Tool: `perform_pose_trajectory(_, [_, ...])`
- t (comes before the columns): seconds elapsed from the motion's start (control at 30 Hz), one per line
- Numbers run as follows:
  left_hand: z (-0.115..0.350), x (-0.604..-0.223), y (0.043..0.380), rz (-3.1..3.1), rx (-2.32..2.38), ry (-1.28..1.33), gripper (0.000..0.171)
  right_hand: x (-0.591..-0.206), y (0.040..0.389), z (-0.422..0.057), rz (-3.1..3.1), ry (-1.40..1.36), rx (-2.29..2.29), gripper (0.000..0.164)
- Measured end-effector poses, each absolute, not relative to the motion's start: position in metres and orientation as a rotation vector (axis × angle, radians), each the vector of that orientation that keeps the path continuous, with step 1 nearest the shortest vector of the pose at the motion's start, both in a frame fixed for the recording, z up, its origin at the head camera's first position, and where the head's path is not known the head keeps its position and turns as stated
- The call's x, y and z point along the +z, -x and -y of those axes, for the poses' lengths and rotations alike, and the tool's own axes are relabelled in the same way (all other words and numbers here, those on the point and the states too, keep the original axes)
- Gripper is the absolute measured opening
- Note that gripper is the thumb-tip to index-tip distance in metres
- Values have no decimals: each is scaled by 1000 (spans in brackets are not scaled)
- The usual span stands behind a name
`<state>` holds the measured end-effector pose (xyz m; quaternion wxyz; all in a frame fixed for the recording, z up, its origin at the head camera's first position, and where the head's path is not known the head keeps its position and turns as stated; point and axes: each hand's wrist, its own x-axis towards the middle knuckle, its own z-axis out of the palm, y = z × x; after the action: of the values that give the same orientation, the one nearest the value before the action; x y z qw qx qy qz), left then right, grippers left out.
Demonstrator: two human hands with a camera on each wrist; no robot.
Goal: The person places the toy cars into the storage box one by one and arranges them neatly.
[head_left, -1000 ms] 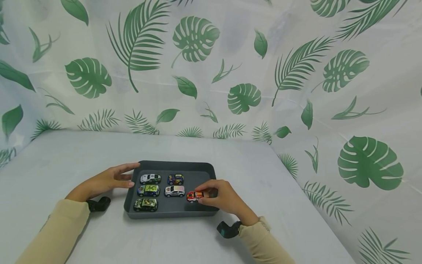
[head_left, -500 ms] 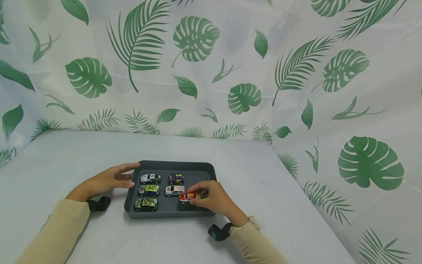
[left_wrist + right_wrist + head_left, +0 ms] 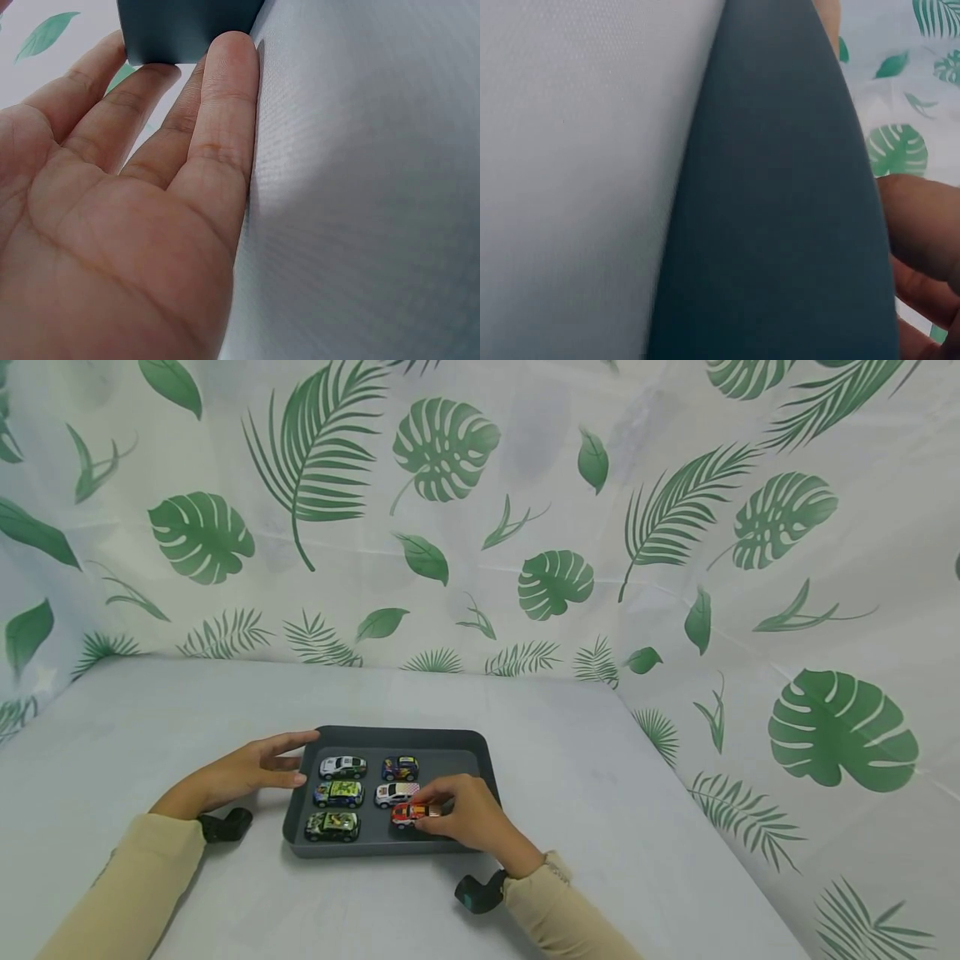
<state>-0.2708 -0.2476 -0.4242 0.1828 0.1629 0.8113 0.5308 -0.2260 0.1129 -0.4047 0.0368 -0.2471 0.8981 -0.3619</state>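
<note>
Between thumb and fingertips my right hand (image 3: 472, 814) pinches a red and orange toy car (image 3: 407, 814), low over the near part of a dark grey tray (image 3: 390, 850). Just behind it stands a white toy car (image 3: 396, 792), partly covered by my fingers. My left hand (image 3: 243, 768) rests against the tray's left end, its fingers stretched out. In the left wrist view those fingers (image 3: 225, 105) touch the tray's outer wall (image 3: 180, 30). Seen from the right wrist, the tray's side (image 3: 780, 187) hides the car, and only part of my right hand (image 3: 922, 232) shows.
Along the tray's left side, a white and green car (image 3: 342, 767), a yellow-green car (image 3: 337, 793) and a camouflage car (image 3: 332, 826) form a column. A blue car (image 3: 401, 767) stands behind the white one. Leaf-patterned cloth (image 3: 465, 568) hangs behind the white table (image 3: 225, 893).
My right hand has moved left with the red and orange car, from the tray's right part to in front of the white car. The left hand stays at the tray's end.
</note>
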Motion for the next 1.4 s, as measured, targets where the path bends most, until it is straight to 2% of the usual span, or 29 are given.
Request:
perform_pose_trajectory(0.93, [249,-426,270,-2295,1506,-475,89,-410,220,-84,-2828,758,-1001,20])
perform_pose_trajectory(1.23, [249,-425,269,-2285,1509,-464,89,-406,220,-86,-2827,793,-986,21])
perform_pose_trajectory(1.4, [253,-424,267,-2276,1497,-486,91,-400,222,-101,-2867,872,-1038,16])
